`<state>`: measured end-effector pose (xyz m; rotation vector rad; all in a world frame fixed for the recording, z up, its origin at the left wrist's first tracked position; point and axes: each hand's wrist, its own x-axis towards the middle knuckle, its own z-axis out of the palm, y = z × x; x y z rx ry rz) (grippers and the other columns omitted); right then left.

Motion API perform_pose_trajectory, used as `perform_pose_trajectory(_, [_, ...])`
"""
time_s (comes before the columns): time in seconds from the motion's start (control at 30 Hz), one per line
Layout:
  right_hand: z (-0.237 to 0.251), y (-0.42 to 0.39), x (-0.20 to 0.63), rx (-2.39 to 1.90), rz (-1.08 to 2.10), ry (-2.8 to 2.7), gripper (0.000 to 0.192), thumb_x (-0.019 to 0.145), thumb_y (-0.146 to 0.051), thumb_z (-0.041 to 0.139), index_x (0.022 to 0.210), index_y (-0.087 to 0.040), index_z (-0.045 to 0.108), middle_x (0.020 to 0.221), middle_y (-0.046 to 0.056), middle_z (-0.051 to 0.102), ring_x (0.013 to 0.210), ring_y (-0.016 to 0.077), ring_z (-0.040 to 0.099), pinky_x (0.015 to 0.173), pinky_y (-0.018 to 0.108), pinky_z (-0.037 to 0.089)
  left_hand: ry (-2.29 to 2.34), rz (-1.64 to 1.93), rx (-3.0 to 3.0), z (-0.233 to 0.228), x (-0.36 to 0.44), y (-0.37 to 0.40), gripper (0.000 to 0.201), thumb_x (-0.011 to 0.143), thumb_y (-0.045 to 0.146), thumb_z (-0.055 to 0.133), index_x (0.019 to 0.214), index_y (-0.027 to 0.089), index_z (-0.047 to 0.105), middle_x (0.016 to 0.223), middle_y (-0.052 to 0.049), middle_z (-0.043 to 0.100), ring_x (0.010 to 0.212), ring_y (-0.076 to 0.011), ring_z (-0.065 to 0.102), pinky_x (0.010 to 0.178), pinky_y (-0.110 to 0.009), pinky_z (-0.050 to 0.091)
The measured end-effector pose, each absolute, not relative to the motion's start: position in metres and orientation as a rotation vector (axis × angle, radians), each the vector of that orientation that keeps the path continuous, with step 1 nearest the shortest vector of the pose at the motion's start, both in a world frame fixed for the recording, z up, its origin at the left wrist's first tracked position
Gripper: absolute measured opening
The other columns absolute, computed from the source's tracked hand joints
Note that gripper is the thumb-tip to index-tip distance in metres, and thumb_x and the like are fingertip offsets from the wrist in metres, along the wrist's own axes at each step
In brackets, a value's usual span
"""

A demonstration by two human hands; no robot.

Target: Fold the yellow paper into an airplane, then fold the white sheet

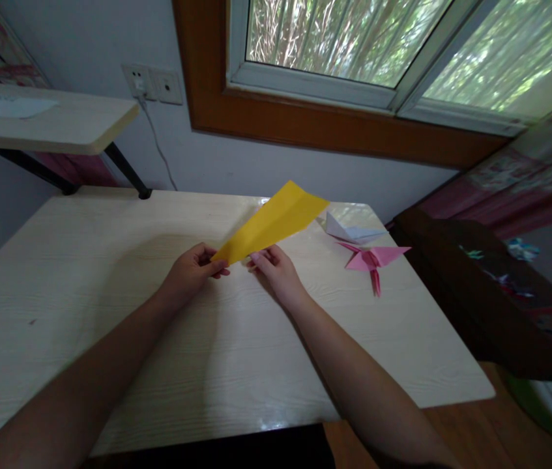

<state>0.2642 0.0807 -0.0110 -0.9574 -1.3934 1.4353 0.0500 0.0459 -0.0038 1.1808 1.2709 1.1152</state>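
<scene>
A sheet of yellow paper, folded into a long kite shape, is held up above the table, its narrow point toward the left and its broad end up and to the right. My left hand pinches the narrow point between thumb and fingers. Curled at the lower edge of the paper, my right hand has its thumb and fingers closed on that edge, with the fingertips partly hidden. Right of my hands lie a pink origami bird and, behind it, a white folded paper piece.
The pale wooden table ends on the right beside dark brown furniture with small items on it. A raised shelf on black legs stands at the back left. A cable hangs from the wall socket behind the table.
</scene>
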Motion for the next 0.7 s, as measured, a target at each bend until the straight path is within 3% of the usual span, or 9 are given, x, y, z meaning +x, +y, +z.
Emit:
perform_pose_trajectory(0.17, [-0.010, 0.078, 0.262, -0.782, 1.696, -1.281, 0.039, 0.075, -0.044, 0.084, 0.104, -0.023, 0.070, 0.101, 0.004, 0.073, 0.088, 0.0159, 0.066, 0.073, 0.026, 0.052, 1.237, 1.167, 1.115, -0.009, 0.051, 0.047, 0.042, 0.073, 0.044, 0.085, 0.093, 0.016, 0.061, 0.081, -0.004, 0.074, 0.073, -0.0198, 0.073, 0.066, -0.028, 0.054])
perform_pose_trajectory(0.3, [-0.013, 0.077, 0.260, -0.848, 1.720, -1.182, 0.033, 0.077, -0.047, 0.082, 0.090, -0.018, 0.075, 0.083, 0.005, 0.074, 0.072, 0.0139, 0.065, 0.067, 0.025, 0.051, 1.137, 1.140, 1.125, -0.011, 0.054, 0.045, 0.044, 0.071, 0.040, 0.087, 0.097, 0.017, 0.059, 0.084, -0.003, 0.074, 0.074, -0.0203, 0.074, 0.066, -0.029, 0.057])
perform_pose_trajectory(0.43, [-0.011, 0.078, 0.259, -0.868, 1.729, -1.017, 0.035, 0.076, -0.048, 0.083, 0.078, -0.014, 0.075, 0.069, 0.004, 0.071, 0.061, 0.0115, 0.061, 0.061, 0.023, 0.048, 1.009, 1.151, 1.180, -0.011, 0.059, 0.043, 0.053, 0.072, 0.034, 0.087, 0.115, 0.020, 0.058, 0.087, -0.001, 0.073, 0.080, -0.0199, 0.075, 0.074, -0.031, 0.060])
perform_pose_trajectory(0.6, [-0.004, 0.080, 0.260, -0.867, 1.755, -0.868, 0.036, 0.070, -0.044, 0.088, 0.082, -0.013, 0.075, 0.073, 0.005, 0.072, 0.061, 0.0115, 0.062, 0.059, 0.022, 0.051, 0.913, 1.226, 1.297, -0.012, 0.062, 0.040, 0.073, 0.074, 0.025, 0.086, 0.137, 0.031, 0.050, 0.105, 0.001, 0.066, 0.087, -0.0154, 0.073, 0.083, -0.030, 0.060])
perform_pose_trajectory(0.7, [-0.004, 0.079, 0.261, -0.872, 1.765, -0.855, 0.038, 0.069, -0.044, 0.088, 0.085, -0.012, 0.075, 0.076, 0.006, 0.074, 0.063, 0.0121, 0.064, 0.061, 0.022, 0.053, 0.878, 1.201, 1.370, -0.015, 0.061, 0.039, 0.069, 0.079, 0.027, 0.083, 0.139, 0.033, 0.049, 0.110, -0.001, 0.065, 0.091, -0.0162, 0.073, 0.087, -0.032, 0.060])
